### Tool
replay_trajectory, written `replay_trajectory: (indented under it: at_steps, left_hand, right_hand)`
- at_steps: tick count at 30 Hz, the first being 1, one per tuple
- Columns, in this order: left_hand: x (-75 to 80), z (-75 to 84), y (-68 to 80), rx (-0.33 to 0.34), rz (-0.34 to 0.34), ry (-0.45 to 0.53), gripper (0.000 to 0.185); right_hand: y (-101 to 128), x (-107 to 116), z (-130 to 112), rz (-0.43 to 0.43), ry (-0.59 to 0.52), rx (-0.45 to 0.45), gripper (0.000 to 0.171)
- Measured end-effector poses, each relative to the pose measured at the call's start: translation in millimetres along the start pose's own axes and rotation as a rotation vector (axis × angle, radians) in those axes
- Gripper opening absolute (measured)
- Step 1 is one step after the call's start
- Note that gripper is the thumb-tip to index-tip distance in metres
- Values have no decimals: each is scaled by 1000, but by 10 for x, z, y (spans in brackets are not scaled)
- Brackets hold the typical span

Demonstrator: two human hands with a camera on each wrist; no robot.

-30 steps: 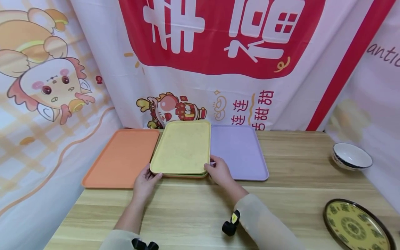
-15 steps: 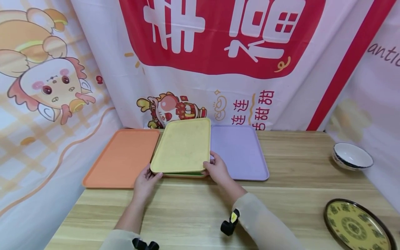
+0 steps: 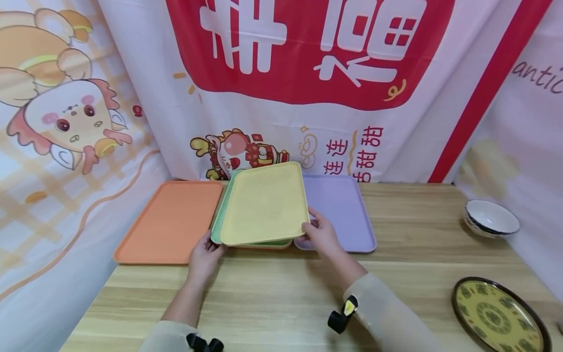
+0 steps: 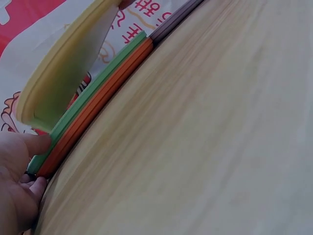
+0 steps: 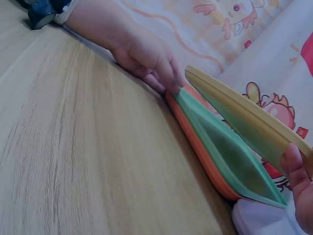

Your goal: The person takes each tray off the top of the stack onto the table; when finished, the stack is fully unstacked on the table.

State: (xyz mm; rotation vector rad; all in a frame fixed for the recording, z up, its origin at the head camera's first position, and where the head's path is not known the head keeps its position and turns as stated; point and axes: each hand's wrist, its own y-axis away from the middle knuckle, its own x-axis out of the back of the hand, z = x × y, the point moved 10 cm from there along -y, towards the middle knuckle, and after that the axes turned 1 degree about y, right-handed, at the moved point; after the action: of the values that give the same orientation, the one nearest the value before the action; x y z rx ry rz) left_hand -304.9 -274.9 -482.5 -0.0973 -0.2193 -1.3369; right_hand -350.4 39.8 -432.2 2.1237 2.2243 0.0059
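A: Right hand [image 3: 323, 234] pinches the near right corner of the yellow tray [image 3: 265, 203], fingers curled on its rim. That tray is lifted and tilted, right side raised off the stack, left near corner still low by the left hand.

B: Left hand?

A: Left hand [image 3: 204, 254] sits at the stack's near left corner. In the left wrist view the thumb presses against the edge of the green tray [image 4: 93, 98], other fingers curled under the corner; looks like it grips the stack's edge there.

B: What's under the yellow one?

A: Green tray, and below it an orange tray [image 5: 195, 142]. Right wrist view shows the wedge gap between yellow and green clearly. Stack lies on the tabletop [image 3: 264, 293] at the middle back, near the backdrop [image 3: 308, 98].

B: Neighbours?

A: A second orange tray, the left tray [image 3: 169, 220], lies flat just left of the stack. Purple tray [image 3: 343, 210] lies flat just right, the yellow tray's raised edge overhanging it, right hand over its near left corner.

B: Rest?

A: White bowl [image 3: 491, 218] far right by the cloth. Patterned plate [image 3: 499, 318] at the near right, well apart from the trays. Black bands on both wrists.
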Motion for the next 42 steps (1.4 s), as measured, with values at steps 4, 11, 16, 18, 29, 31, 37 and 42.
replay_trajectory:
  at_steps: [4, 11, 16, 18, 29, 31, 37, 42]
  left_hand:
    - [-2, 31, 3, -15, 7, -17, 78]
    - [-7, 9, 11, 1, 1, -52, 80]
    - [0, -21, -2, 9, -5, -51, 79]
    - [5, -20, 3, 11, -5, -52, 79]
    - [-11, -4, 27, 38, -19, -64, 82]
    - [-10, -3, 24, 37, -17, -68, 81]
    - [-20, 26, 27, 23, -23, -66, 83]
    - [-31, 26, 33, 29, -28, -68, 84]
  right_hand:
    - [46, 222, -130, 13, -16, 35, 65]
    - [175, 718, -392, 56, -32, 68, 65]
    - [273, 1107, -570, 105, -63, 96, 65]
    - [319, 1260, -631, 118, -74, 99, 64]
    - [576, 2167, -863, 169, -183, 213, 48]
    - [606, 2346, -872, 192, -168, 221, 49]
    - [642, 2808, -860, 240, -119, 211, 62]
    - [663, 3148, -810, 254, -68, 209, 65]
